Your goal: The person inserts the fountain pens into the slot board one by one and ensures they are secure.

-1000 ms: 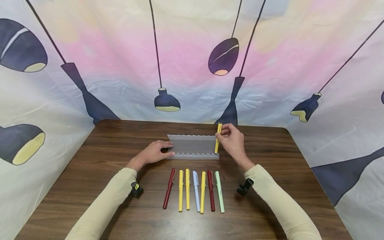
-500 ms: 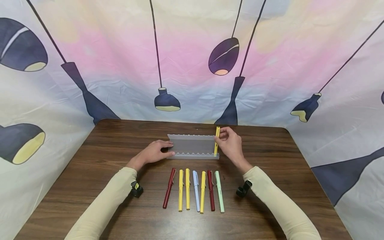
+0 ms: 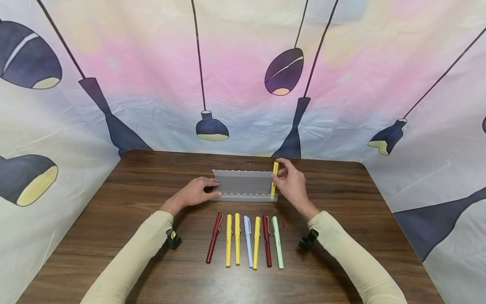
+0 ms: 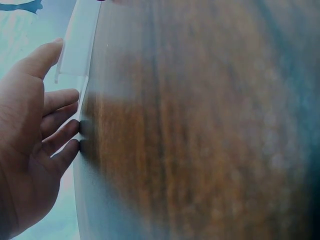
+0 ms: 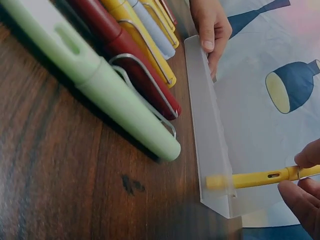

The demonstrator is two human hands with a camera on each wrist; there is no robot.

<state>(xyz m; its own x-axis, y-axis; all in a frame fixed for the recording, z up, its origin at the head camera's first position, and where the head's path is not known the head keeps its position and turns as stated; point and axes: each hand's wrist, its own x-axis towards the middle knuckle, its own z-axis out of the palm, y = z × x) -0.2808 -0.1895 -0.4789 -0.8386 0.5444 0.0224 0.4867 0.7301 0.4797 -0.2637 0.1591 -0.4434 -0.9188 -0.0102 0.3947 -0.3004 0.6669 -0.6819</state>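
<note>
A clear plastic pen rack (image 3: 243, 185) with notched edges stands toward the back of the table. My left hand (image 3: 195, 192) rests at its left end, thumb on the front lip, fingers loosely extended; the left wrist view shows the fingertips (image 4: 74, 127) low by the tabletop. My right hand (image 3: 292, 181) pinches a yellow pen (image 3: 275, 179) near its upper end between thumb and fingers. The pen leans in the rightmost notch; in the right wrist view its lower end (image 5: 217, 181) sits behind the translucent front lip.
Before the rack lies a row of pens: dark red (image 3: 214, 238), yellow (image 3: 228, 240), yellow (image 3: 237, 239), light blue (image 3: 248, 242), yellow (image 3: 256, 243), dark red (image 3: 267, 241) and light green (image 3: 278, 242). A printed cloth (image 3: 243, 76) hangs behind the wooden table (image 3: 144, 185).
My right hand has lowered the yellow pen slightly into the right end of the rack, and its index finger has moved up to the pen's top. The left hand has stayed still.
</note>
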